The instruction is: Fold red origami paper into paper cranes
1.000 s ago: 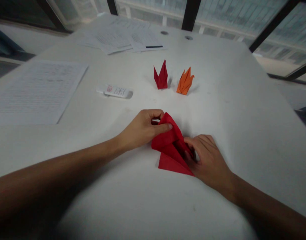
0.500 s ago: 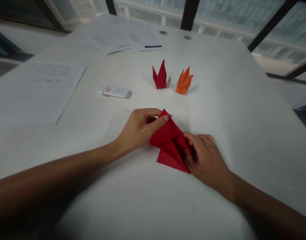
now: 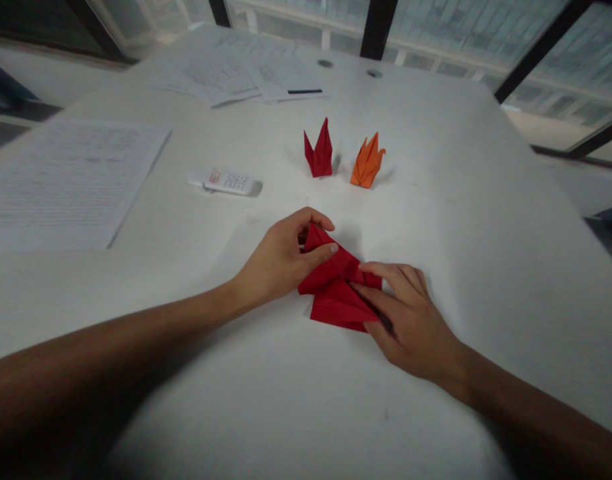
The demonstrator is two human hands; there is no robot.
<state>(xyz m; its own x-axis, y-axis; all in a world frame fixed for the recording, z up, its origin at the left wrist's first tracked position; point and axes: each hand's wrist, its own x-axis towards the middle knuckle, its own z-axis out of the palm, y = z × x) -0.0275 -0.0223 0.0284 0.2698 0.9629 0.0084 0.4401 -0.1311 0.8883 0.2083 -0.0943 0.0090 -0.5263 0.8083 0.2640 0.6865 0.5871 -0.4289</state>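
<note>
A half-folded red paper (image 3: 336,293) lies on the white table (image 3: 296,400) in front of me. My left hand (image 3: 281,260) pinches its upper flap between thumb and fingers. My right hand (image 3: 411,320) presses on the paper's right side, with the thumb on top of the lower fold and the fingers bent against the edge. Further back stand a finished dark red origami figure (image 3: 319,150) and an orange one (image 3: 367,162), both upright and apart from my hands.
A small white remote-like device (image 3: 225,182) lies left of the figures. A printed sheet (image 3: 66,180) rests at the left, and several more papers (image 3: 236,70) lie at the far end. Dark window frames (image 3: 379,27) rise behind the table.
The raised flap has been pushed down and flattened, so the paper now lies lower. My right thumb has slid over the top of the fold; my left hand has curled tighter.
</note>
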